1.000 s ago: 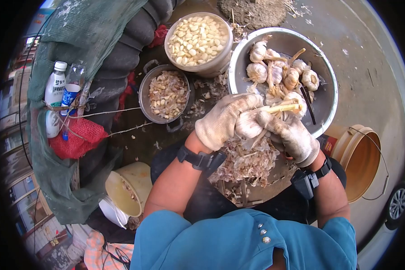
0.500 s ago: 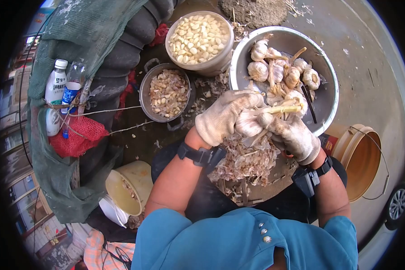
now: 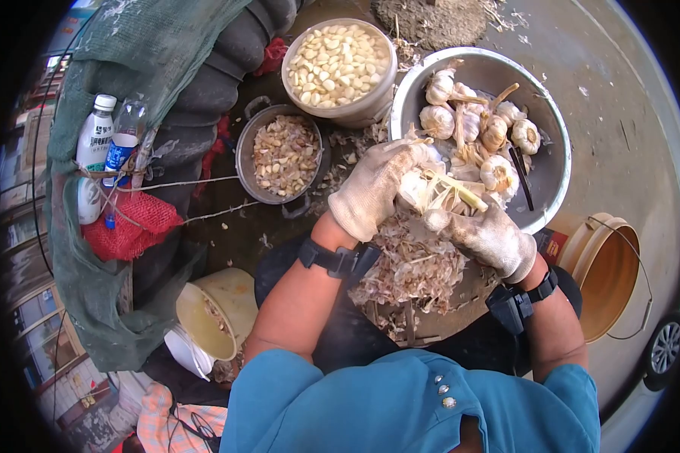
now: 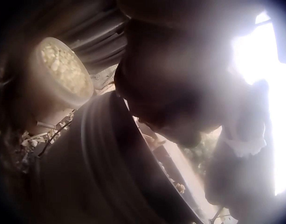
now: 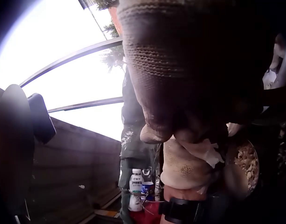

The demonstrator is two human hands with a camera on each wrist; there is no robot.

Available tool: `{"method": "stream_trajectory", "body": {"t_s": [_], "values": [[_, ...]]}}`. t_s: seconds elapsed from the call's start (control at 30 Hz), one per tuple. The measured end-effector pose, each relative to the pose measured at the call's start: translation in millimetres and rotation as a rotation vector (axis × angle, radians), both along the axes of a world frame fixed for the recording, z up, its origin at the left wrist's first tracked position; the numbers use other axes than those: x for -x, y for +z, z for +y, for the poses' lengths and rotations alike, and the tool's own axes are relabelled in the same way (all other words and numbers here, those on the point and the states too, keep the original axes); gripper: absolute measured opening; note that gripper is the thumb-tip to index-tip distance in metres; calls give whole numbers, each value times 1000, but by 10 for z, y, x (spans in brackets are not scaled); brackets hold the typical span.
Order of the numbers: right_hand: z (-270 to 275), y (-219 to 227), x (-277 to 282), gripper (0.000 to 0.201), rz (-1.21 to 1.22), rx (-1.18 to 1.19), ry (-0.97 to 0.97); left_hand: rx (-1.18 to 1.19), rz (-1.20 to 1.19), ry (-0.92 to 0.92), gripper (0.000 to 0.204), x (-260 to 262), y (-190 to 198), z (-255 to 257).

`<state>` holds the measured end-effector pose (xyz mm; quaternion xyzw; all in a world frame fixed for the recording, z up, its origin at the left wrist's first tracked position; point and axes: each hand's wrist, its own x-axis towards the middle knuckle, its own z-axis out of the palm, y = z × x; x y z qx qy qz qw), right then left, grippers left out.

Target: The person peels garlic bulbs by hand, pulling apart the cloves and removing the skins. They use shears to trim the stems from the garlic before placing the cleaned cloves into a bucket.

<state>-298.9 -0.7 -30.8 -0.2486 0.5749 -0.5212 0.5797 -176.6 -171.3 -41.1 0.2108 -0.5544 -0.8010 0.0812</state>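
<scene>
My gloved left hand [image 3: 378, 185] grips a garlic bulb [image 3: 411, 190], its pale inside partly exposed. The bulb's dry stalk [image 3: 461, 192], split into yellowish strands, reaches across to my gloved right hand [image 3: 495, 238], which holds it with the thumb pointing toward the bulb. Both hands are over the near rim of a metal basin [image 3: 555, 189] holding several whole garlic bulbs [image 3: 499, 174] and dark chopsticks [image 3: 523, 181]. Below them lies a heap of papery garlic skins [image 3: 419, 268]. In the right wrist view, the glove [image 5: 166, 70] hides most of the garlic.
A white bucket [image 3: 385, 94] of peeled cloves stands beyond the left hand. Nearer is a metal pot [image 3: 240, 155] of loose cloves and skins. A yellowish bucket [image 3: 612, 272] lies tilted at right, and another pale bucket [image 3: 238, 302] at lower left. Bottles [image 3: 97, 140] are tied at far left.
The bulb has come apart at its top: its stalk has spread into strands and pale flesh shows. The hands have drawn slightly apart, the right thumb moving a little lower.
</scene>
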Motion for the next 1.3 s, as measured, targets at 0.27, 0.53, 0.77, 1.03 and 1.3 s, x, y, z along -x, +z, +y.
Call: {"method": "stream_trajectory", "body": {"t_s": [0.27, 0.53, 0.77, 1.03, 1.3], "values": [[-29, 156, -147, 43, 484, 72, 296, 365, -86, 116, 32, -27, 47, 0], [-59, 239, -10, 41, 458, -160, 331, 233, 21, 196, 42, -41, -30, -27], [16, 366, 77, 37, 291, 36, 603, -396, -94, 390, 49, 84, 46, -162], [-125, 402, 212, 43, 129, -108, -56, -328, -92, 382, 46, 77, 52, -91], [-224, 376, 124, 41, -14, 5, -199, -250, -77, 182, 42, 128, 167, 85]]}}
